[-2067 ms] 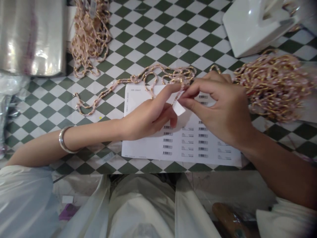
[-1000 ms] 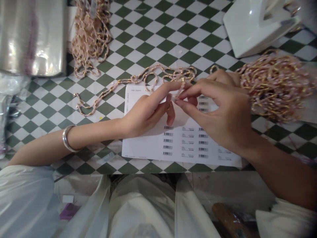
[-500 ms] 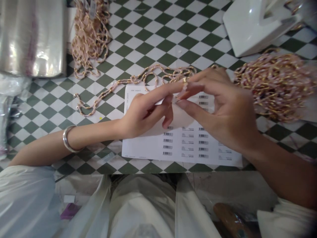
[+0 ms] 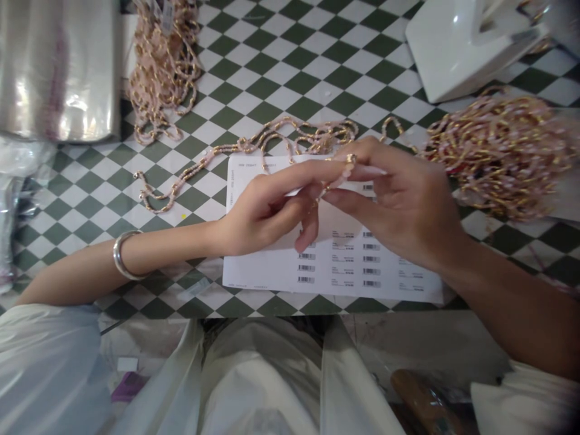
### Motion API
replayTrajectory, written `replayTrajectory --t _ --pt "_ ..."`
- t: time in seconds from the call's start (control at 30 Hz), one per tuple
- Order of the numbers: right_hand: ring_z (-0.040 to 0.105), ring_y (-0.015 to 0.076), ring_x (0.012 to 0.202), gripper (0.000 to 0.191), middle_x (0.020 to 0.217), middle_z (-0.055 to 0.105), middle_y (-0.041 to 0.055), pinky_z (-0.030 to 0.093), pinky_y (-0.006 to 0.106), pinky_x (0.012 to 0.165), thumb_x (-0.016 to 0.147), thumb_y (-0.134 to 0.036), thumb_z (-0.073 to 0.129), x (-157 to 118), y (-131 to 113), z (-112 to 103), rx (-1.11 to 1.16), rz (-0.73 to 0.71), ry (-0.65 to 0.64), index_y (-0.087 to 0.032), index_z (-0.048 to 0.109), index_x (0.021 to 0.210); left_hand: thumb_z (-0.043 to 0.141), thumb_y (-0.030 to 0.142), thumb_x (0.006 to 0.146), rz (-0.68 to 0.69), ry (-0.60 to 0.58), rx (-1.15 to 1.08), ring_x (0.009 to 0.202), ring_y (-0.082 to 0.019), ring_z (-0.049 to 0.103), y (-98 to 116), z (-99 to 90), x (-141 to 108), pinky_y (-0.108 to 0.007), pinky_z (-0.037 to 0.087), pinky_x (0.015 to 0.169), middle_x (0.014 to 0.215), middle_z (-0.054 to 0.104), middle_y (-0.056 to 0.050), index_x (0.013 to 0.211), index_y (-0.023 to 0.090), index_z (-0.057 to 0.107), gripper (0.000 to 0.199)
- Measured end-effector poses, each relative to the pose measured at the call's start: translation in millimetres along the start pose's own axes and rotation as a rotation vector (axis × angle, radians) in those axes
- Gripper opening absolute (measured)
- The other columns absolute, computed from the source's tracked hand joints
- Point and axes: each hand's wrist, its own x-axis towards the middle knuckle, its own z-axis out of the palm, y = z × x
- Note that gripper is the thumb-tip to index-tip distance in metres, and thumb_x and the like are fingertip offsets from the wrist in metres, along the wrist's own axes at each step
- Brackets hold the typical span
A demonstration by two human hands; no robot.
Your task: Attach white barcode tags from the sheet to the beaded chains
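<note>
A strand of pink and gold beads (image 4: pixel 336 179) runs between my two hands over the label sheet. My left hand (image 4: pixel 272 208) is closed on it, with the index finger stretched toward the right and the other fingers curled. From the right, my right hand (image 4: pixel 408 193) pinches the same beads between thumb and fingers. A thin white piece shows at each hand's fingers, too small to make out. Beneath lies a white sheet of barcode labels (image 4: pixel 263 269), partly bare at its left. Behind the hands, more beaded strand (image 4: pixel 276 124) lies loosely on the table.
A heap of pink and gold bead strands (image 4: pixel 502 157) lies at the right, and a tagged bunch of strands (image 4: pixel 163 72) at the upper left. Clear plastic bags (image 4: pixel 86 66) fill the left corner. A white container (image 4: pixel 453 54) stands at the back right on the checkered tabletop (image 4: pixel 281 66).
More of the bead strand shows between my fingers. My right hand has shifted slightly left and turned, uncovering a loop of beads behind it.
</note>
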Motion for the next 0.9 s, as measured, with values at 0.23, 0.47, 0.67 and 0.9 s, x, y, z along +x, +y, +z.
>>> replayTrajectory --t 0.23,0.47,0.67,0.9 --pt "0.057 0.0136 0.087 0.006 0.085 0.061 -0.0026 0.048 0.029 0.079 0.09 -0.024 0.06 3 -3 0 -0.1 -0.058 -0.007 -0.026 0.055 0.087 0.028 0.016 0.1 -0.044 -0.028 -0.082 0.054 0.002 0.061 1 -0.4 -2 -0.009 0.047 0.049 0.086 0.059 0.002 0.125 0.028 0.05 0.035" --pt "0.057 0.015 0.086 0.007 0.085 0.062 -0.002 0.048 0.03 0.075 0.09 -0.026 0.06 2 -6 -4 -0.167 -0.092 -0.009 -0.025 0.055 0.086 0.029 0.024 0.1 -0.011 -0.116 -0.102 0.053 -0.002 0.062 -1 -4.1 -1 -0.008 0.035 0.039 0.072 0.049 0.004 0.127 0.03 0.047 0.033" --pt "0.059 0.0164 0.09 0.007 0.086 0.062 -0.0011 0.051 0.031 0.076 0.091 -0.029 0.058 1 -9 -6 -0.24 -0.086 -0.03 -0.025 0.054 0.087 0.026 0.03 0.1 -0.072 -0.127 -0.104 0.053 0.001 0.062 4 -2.9 -1 -0.006 0.032 0.039 0.103 0.063 0.001 0.13 0.033 0.042 0.034" --pt "0.06 0.0177 0.095 0.009 0.088 0.063 0.0002 0.054 0.034 0.081 0.091 -0.032 0.059 -1 -12 -7 -0.267 -0.066 -0.021 -0.026 0.056 0.086 0.03 0.023 0.099 -0.052 -0.15 -0.15 0.059 0.003 0.063 5 -3.5 0 -0.007 0.038 0.043 0.126 0.054 0.001 0.127 0.037 0.046 0.036"
